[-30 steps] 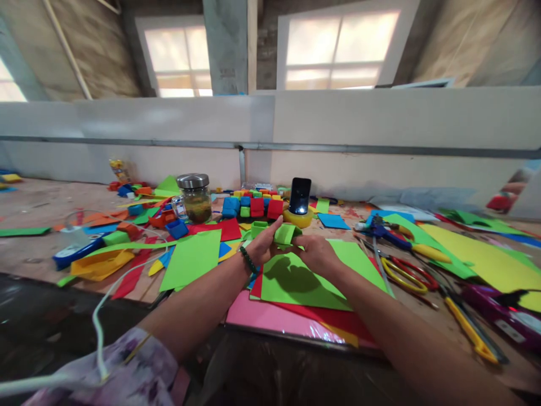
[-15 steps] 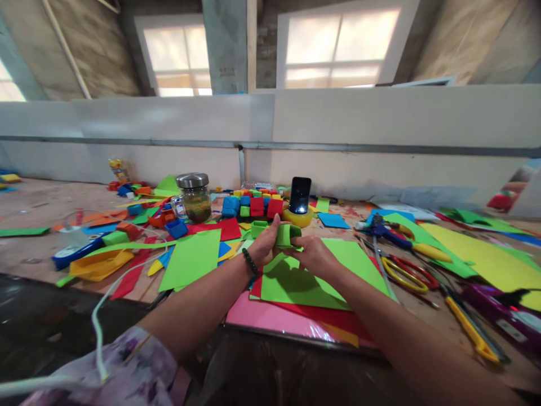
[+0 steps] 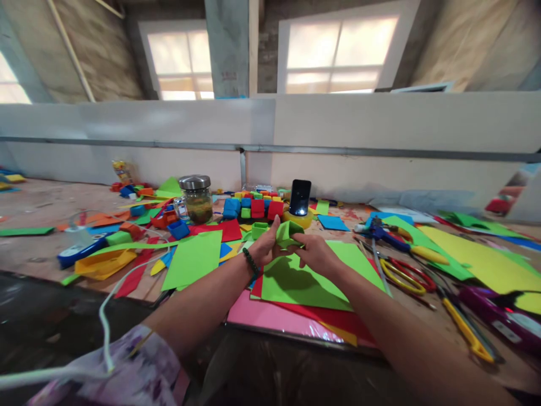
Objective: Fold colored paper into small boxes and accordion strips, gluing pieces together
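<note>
A small folded green piece [image 3: 288, 234], box-like with an open side, is held up between both hands. My left hand [image 3: 267, 246], with a dark bead bracelet at the wrist, grips it from the left, thumb upright. My right hand [image 3: 316, 254] has its fingers closed on the piece's right side. Below them a green sheet [image 3: 308, 287] lies on red and pink sheets [image 3: 270, 317]. Another small green box [image 3: 259, 229] stands just behind my left hand.
Behind are colored cubes [image 3: 257, 208], a phone [image 3: 300, 197] on a yellow tape roll [image 3: 298, 219] and a lidded glass mug [image 3: 196, 200]. Pliers [image 3: 397, 237], scissors [image 3: 403, 275] and a yellow cutter [image 3: 469, 330] lie right. A white cable [image 3: 105, 321] crosses the left side.
The green piece has been tilted between my hands, so its open side now faces more upward. The view has shifted slightly.
</note>
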`<action>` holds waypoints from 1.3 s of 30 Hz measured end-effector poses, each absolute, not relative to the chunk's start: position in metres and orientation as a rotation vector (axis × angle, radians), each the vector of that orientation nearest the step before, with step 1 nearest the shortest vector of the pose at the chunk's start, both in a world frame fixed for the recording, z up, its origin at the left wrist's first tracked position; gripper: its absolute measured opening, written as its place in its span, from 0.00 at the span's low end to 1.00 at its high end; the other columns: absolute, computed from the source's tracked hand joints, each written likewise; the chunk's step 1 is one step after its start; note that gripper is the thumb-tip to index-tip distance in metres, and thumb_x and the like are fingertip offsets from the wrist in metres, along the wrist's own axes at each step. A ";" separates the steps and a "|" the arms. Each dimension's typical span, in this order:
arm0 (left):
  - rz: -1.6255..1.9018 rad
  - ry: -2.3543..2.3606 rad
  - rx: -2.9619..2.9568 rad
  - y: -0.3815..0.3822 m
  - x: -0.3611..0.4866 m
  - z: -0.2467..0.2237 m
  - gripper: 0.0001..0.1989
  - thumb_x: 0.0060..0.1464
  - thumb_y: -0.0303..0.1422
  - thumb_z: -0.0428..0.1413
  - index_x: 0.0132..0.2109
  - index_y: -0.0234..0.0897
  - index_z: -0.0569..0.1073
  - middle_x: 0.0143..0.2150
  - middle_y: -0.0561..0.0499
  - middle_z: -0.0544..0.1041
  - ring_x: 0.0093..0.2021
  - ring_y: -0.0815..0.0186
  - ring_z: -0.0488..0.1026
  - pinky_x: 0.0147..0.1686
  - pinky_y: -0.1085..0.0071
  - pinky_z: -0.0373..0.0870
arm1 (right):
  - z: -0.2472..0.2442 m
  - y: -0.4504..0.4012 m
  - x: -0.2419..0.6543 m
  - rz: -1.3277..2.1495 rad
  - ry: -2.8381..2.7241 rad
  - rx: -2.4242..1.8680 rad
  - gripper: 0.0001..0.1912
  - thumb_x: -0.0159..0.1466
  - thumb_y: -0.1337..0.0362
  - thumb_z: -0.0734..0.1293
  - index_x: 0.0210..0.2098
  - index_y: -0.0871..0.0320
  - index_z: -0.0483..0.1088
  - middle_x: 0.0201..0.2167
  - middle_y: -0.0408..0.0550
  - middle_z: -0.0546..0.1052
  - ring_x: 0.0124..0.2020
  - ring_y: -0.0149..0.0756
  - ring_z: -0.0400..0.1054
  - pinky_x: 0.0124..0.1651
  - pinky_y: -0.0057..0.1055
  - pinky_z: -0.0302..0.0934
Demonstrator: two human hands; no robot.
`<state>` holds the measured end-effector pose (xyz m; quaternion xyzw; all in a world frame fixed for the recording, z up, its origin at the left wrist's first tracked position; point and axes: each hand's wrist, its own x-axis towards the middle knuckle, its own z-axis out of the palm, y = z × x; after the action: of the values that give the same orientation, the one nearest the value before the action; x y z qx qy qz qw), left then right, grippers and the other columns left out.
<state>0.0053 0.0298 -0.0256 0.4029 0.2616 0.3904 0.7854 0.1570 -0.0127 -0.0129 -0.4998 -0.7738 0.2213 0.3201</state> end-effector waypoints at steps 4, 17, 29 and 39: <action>0.732 0.522 0.914 0.032 0.003 -0.027 0.30 0.58 0.54 0.44 0.46 0.33 0.75 0.34 0.44 0.79 0.27 0.67 0.76 0.32 0.69 0.74 | -0.010 -0.013 0.161 0.318 -2.149 -1.253 0.06 0.60 0.64 0.64 0.31 0.59 0.70 0.23 0.41 0.72 0.17 0.25 0.65 0.23 0.23 0.58; 1.245 0.440 0.538 0.058 -0.050 0.009 0.24 0.61 0.48 0.45 0.50 0.35 0.73 0.31 0.46 0.79 0.30 0.65 0.77 0.30 0.72 0.75 | -0.017 0.012 0.200 -0.171 -1.774 -1.250 0.20 0.67 0.54 0.56 0.46 0.60 0.70 0.37 0.53 0.77 0.27 0.34 0.67 0.37 0.32 0.61; 0.999 0.743 0.509 -0.002 -0.062 -0.024 0.20 0.63 0.42 0.43 0.47 0.31 0.71 0.31 0.43 0.78 0.28 0.61 0.77 0.23 0.71 0.73 | -0.024 0.018 0.199 -0.070 -1.901 -1.359 0.17 0.64 0.55 0.59 0.37 0.59 0.74 0.30 0.50 0.79 0.25 0.35 0.69 0.31 0.30 0.59; 1.030 1.344 1.310 0.020 -0.107 -0.028 0.16 0.54 0.46 0.56 0.32 0.36 0.70 0.24 0.50 0.72 0.28 0.60 0.76 0.27 0.72 0.66 | -0.024 0.017 0.193 0.124 -2.003 -1.354 0.17 0.62 0.53 0.60 0.35 0.58 0.75 0.23 0.48 0.77 0.21 0.35 0.69 0.26 0.31 0.59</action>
<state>-0.1074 0.0198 -0.0281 0.5367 0.5509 0.4220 0.4799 0.1926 0.0173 -0.0241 -0.5235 -0.7741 0.0479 0.3526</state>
